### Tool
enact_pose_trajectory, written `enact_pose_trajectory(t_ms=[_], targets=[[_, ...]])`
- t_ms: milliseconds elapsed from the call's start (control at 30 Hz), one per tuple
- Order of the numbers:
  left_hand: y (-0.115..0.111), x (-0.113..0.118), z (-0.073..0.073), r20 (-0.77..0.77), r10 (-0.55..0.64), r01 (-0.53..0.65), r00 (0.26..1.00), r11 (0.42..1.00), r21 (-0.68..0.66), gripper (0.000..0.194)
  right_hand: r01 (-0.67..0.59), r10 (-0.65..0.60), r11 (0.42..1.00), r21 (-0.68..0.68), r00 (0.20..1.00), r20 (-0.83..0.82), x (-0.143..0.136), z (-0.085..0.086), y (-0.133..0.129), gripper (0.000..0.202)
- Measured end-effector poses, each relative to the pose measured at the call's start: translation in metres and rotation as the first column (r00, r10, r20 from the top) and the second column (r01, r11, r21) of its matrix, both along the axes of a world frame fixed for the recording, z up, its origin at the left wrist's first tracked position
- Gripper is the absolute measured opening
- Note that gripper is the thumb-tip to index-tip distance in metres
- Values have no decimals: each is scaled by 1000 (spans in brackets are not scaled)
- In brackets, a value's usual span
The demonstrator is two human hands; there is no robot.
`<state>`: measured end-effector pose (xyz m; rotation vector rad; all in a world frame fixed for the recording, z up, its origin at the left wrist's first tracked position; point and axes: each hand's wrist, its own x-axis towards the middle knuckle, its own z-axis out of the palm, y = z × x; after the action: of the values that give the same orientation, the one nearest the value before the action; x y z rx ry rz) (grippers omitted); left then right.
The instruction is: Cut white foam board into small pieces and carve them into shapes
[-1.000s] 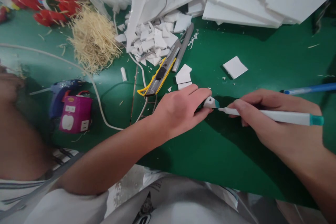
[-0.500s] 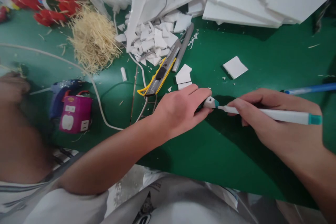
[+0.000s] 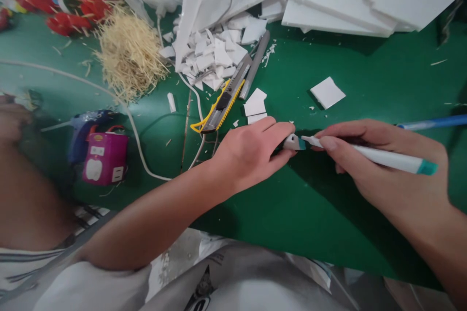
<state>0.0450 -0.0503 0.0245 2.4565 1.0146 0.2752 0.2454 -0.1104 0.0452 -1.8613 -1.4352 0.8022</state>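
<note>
My left hand (image 3: 255,150) is closed on a small white piece (image 3: 292,142) with a dark dot and a green-coloured end; the fingers hide the rest of it. Between the thumb and fingers of my right hand (image 3: 379,155) is a white marker (image 3: 386,157) with a green end cap. The marker's tip points at the green end of the white piece, almost touching it. Just beyond my left hand lie small cut white foam pieces (image 3: 255,103) and a yellow utility knife (image 3: 222,104).
White foam scraps (image 3: 215,53) are heaped behind the knife, near a grey marker (image 3: 255,64) and large foam sheets (image 3: 339,5). A square foam piece (image 3: 327,93) and a blue pen (image 3: 434,122) lie rightward. Leftward are straw (image 3: 129,53), a glue gun (image 3: 85,126), a magenta box (image 3: 105,158) and another person's arm (image 3: 25,194).
The marker has tilted and its tip has shifted slightly along the green end of the white piece. My left hand stays put. The other person's hand at far left has moved a little left.
</note>
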Motion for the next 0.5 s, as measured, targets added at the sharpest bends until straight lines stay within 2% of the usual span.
enact_pose_trajectory(t_ms=[167,267,367,500], targets=[[0,0,1,-9,3,-3,1000,1000,-6,20,59,-59,998,-16,998,0,-2,2,-2,24],[1,0,1,-9,2,-2,1000,1000,-2,19,4,-4,1000,-4,999,46,1,3,-1,16],[1,0,0,-5,-2,2,1000,1000,6,19,-51,52,999,-19,996,68,5,2,0,21],[1,0,-1,8,0,0,1000,1000,9,20,-47,45,999,26,996,74,7,0,2,17]])
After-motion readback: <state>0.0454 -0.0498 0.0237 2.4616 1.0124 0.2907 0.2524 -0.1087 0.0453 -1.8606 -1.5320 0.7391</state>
